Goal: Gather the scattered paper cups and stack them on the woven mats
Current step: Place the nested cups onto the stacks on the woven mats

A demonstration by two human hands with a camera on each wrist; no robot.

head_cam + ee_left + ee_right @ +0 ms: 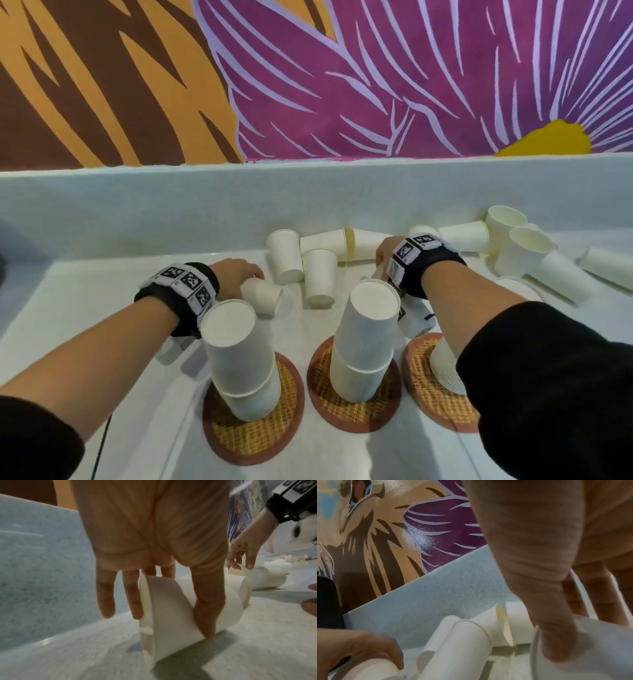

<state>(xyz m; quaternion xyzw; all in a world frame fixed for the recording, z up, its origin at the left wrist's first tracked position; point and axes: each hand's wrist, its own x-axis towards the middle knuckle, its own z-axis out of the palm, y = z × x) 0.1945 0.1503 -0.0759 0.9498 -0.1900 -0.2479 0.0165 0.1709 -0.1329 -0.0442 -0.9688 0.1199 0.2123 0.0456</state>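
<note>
Three round woven mats lie near me, each bearing a stack of upside-down white paper cups: left stack [239,359], middle stack [366,342], and a right stack [445,370] partly hidden by my right forearm. Beyond the left stack, my left hand [245,274] grips a cup [171,608] lying on its side, thumb on the near side and two fingers behind it. Behind the middle stack, my right hand [383,257] pinches the rim of another cup [599,649], its thumb [556,642] over the edge. Several loose cups [322,240] lie or stand along the back.
A pale raised ledge [205,205] runs along the back under a painted wall. More cups [513,246] are heaped at the back right. A thin dark cable [102,445] trails at the lower left. The counter [85,291] is a pale speckled surface.
</note>
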